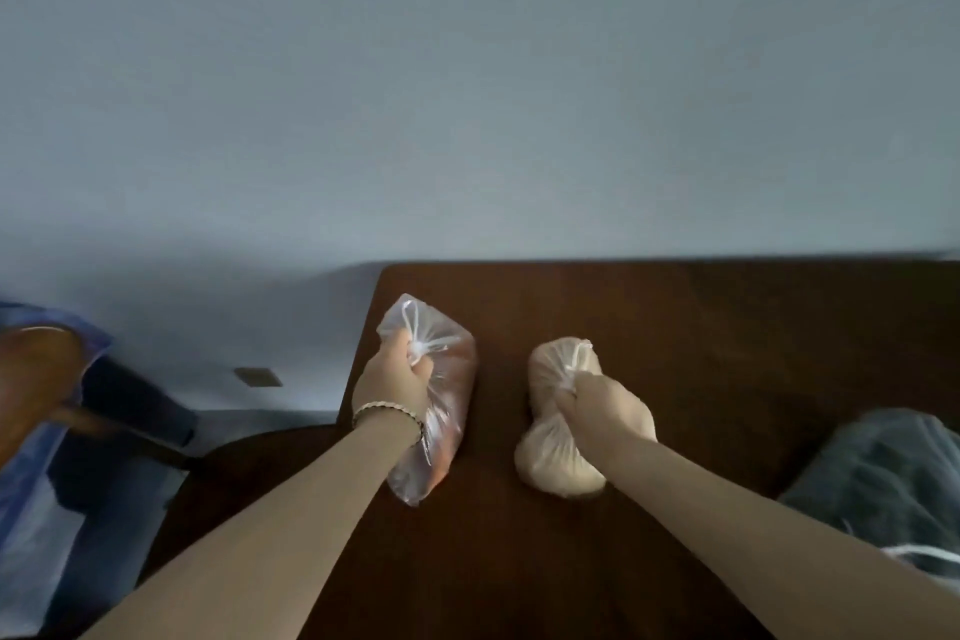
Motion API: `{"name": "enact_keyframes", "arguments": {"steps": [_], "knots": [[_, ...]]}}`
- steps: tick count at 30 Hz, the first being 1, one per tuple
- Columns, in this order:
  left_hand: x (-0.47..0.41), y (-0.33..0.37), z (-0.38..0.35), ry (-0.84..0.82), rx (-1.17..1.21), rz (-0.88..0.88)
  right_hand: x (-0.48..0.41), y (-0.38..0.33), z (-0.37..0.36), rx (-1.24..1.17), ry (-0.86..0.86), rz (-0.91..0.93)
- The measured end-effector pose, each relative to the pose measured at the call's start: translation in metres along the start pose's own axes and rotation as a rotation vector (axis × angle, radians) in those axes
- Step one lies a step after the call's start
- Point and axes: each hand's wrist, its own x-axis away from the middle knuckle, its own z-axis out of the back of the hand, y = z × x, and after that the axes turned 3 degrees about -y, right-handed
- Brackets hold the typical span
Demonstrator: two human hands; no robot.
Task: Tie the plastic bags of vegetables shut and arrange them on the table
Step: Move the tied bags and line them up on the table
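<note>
**Both hands grip knotted bags on the table**

The left hand (pixel 396 382) clutches the knot of a clear plastic bag with orange contents (pixel 447 411); the right hand (pixel 592 405) clutches a clear plastic bag of pale round vegetables (pixel 550 457). Both bags rest side by side, apart, on the dark brown wooden table (pixel 701 353).

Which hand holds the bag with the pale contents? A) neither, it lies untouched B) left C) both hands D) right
D: the right hand grips the knotted neck of the pale bag, while the left hand grips the clear bag with orange contents; both bags rest on the dark table.
</note>
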Motion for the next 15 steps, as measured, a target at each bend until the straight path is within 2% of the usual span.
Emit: {"name": "enact_keyframes", "arguments": {"steps": [6,12,15], "knots": [[-0.072,0.010,-0.006,0.032,0.090,-0.002,-0.078,-0.047,0.007,-0.241,0.085,-0.017],[-0.115,0.013,-0.014,0.016,0.142,-0.064,-0.126,-0.074,0.005,-0.377,0.192,0.154],[-0.122,0.006,-0.021,0.005,0.098,-0.054,-0.138,-0.081,0.002,-0.416,0.218,0.183]]}}
